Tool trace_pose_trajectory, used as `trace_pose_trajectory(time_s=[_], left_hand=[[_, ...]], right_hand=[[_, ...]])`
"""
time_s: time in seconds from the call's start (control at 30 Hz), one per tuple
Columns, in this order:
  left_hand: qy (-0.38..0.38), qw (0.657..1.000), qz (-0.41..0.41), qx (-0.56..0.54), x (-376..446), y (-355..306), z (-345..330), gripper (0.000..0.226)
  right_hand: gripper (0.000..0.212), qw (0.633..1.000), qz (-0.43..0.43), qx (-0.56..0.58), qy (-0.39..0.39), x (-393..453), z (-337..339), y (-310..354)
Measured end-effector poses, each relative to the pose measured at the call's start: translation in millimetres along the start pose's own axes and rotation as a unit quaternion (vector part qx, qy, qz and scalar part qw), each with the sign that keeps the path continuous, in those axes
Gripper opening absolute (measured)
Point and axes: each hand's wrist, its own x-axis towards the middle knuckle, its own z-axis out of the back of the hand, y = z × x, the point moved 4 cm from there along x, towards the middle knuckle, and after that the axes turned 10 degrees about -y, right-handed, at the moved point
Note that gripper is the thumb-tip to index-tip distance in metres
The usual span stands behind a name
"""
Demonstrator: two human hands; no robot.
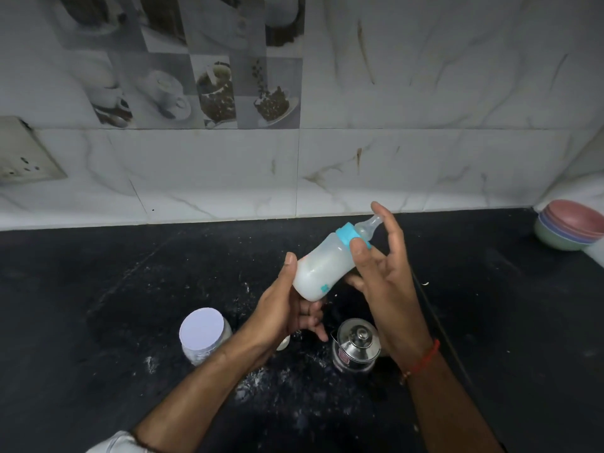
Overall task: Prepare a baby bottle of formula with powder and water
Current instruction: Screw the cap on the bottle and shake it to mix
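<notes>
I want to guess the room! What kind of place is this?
Probably a home kitchen: a black stone counter, wall tiles printed with coffee cups, and stacked bowls in the corner.

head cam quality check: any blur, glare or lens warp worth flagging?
Head view: dim and bluish; wide-angle warp bows the counter edge and tile lines; bottle and both hands (left, right) slightly soft; glints on the steel pot; far corners smeared.
</notes>
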Motion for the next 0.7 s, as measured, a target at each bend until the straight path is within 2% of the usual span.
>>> trace_pose_trajectory(time_s=[0.2,0.43,0.7], left_hand=[[0.030,0.999,0.025,-0.001,-7.6,-5.7,-1.2,0.082],[0.041,0.999,-0.010,0.009,-7.8,-9.2,1.7,0.081],[0.048,0.996,-0.077,-0.013,-6.1,-13.7,-1.6,0.052]], right_hand=[[0.064,1.000,0.014,-0.014,0.007,4.3,-4.6,8.5],[0.062,0.998,0.048,-0.015,0.028,2.8,-8.0,13.7],[0.061,0.994,0.084,0.016,0.069,-5.1,-7.4,19.6]])
